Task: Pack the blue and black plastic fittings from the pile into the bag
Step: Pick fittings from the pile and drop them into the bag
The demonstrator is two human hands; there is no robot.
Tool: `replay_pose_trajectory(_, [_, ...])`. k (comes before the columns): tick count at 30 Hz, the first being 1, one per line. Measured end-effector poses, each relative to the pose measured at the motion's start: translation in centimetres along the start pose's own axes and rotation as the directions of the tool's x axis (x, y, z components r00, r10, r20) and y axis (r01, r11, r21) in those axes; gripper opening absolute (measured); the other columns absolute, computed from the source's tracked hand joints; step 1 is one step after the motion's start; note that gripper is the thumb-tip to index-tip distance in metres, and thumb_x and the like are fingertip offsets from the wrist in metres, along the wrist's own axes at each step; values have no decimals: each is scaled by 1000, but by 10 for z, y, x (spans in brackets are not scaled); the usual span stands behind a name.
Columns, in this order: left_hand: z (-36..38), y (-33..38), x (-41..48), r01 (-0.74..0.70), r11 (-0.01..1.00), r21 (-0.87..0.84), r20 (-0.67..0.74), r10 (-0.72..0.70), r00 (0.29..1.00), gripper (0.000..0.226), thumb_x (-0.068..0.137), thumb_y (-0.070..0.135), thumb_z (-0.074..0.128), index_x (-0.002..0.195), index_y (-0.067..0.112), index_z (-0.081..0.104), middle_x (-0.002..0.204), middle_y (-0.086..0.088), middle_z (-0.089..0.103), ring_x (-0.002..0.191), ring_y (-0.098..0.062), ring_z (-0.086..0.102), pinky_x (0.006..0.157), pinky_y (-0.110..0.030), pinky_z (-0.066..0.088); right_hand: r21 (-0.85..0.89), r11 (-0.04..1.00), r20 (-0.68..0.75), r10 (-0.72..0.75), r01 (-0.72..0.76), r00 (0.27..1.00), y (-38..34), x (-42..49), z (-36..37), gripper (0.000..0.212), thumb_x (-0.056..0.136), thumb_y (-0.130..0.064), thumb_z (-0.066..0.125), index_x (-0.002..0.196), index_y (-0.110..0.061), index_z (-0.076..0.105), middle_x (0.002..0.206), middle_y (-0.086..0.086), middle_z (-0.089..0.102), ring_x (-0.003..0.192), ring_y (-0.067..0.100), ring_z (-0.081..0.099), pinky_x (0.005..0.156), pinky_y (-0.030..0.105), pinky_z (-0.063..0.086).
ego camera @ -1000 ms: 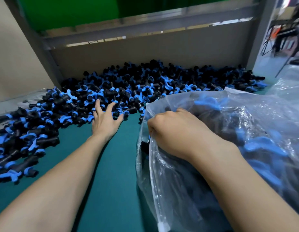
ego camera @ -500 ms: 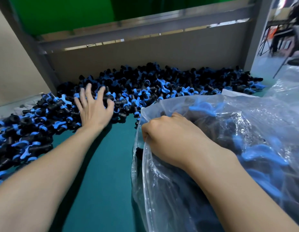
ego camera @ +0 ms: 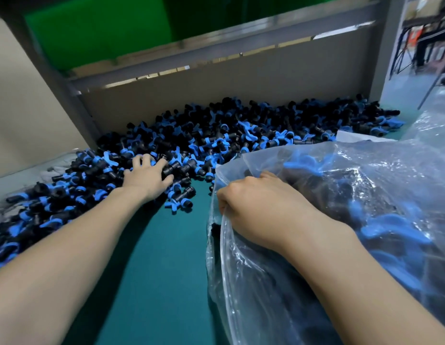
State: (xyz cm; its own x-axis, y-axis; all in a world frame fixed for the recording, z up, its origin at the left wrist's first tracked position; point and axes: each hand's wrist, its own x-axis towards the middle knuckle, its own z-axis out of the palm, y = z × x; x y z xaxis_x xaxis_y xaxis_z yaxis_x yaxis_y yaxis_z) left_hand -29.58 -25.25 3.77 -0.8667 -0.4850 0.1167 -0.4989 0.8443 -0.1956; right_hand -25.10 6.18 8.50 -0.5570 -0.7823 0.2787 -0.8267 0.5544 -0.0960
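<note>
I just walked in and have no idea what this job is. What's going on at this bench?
A person is packing blue and black plastic fittings into a clear bag. The right hand grips the bag's open edge, and many fittings show through the plastic. The left hand is down on the pile, with its fingers curled over a few fittings at the near edge. A large heap remains on the green table.

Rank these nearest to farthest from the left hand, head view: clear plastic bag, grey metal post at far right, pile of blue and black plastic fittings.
1. Pile of blue and black plastic fittings: under the left hand.
2. Clear plastic bag: to its right.
3. Grey metal post: far back right.
</note>
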Motion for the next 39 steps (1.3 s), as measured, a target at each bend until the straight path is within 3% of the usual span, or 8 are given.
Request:
replay_pose_trajectory(8, [-20,-11,-36,-86,996,-21,-111,83,990,49,97,58,41,137,30,43,135,-10,42,129,-34,33,88,-47,47,14,1000,20,-3,3,1000,1,-1,-2,25,94,-14,41,105,-19,62,106,3,68,97,30,61,97,41,38])
replay_pose_trajectory(15, [-29,-9,-95,-19,800,-600,-246,-161,956,39,95,50,52,120,20,59,138,-4,39,136,-25,27,107,-40,32,28,1000,32,-1,0,999,2,-2,-4,25,96,-16,37,102,-19,62,106,3,68,96,29,60,96,41,39])
replay_pose_trajectory(17, [-26,7,-120,-47,590,-806,-276,-305,912,28,95,44,56,109,21,63,117,1,52,117,-20,45,91,-31,37,23,1000,24,3,-3,1000,2,-2,-4,26,97,-19,37,102,-20,62,105,2,68,96,29,61,96,40,38])
replay_pose_trajectory(19, [-24,28,-148,-66,117,-991,-105,-361,927,10,93,33,63,98,24,66,91,10,63,89,-12,57,75,-27,40,13,1000,17,5,-5,1000,2,-2,-4,25,98,-21,37,102,-21,62,105,1,69,96,28,61,97,40,37])
replay_pose_trajectory(21, [-16,48,-168,21,-462,-886,120,-184,976,9,82,22,69,90,19,65,77,8,62,74,-9,56,68,-26,39,4,1000,13,8,-8,1000,2,-2,-4,24,99,-23,37,100,-22,61,106,0,68,98,27,61,97,40,35])
replay_pose_trajectory(23, [-7,61,-180,151,-727,-670,214,6,977,17,74,18,69,88,20,60,77,2,59,68,-11,55,65,-28,38,4,1000,-3,1,-1,1000,1,-3,-4,21,99,-24,37,99,-25,59,107,-3,67,99,25,60,92,37,33])
replay_pose_trajectory(30, [-1,52,-181,196,-837,-511,230,86,969,14,78,16,62,83,20,50,73,-1,49,62,-14,47,57,-28,35,-15,1000,-50,-6,5,999,3,-2,-2,16,98,-25,41,87,-31,51,104,-8,67,95,20,59,87,33,30])
replay_pose_trajectory(39, [3,54,-174,136,-858,-495,310,-28,950,29,96,10,53,122,-1,56,110,-18,69,83,-22,71,65,-24,59,-74,997,-45,-3,0,999,3,0,0,19,97,-24,38,97,-27,57,104,-9,65,97,18,59,81,31,25])
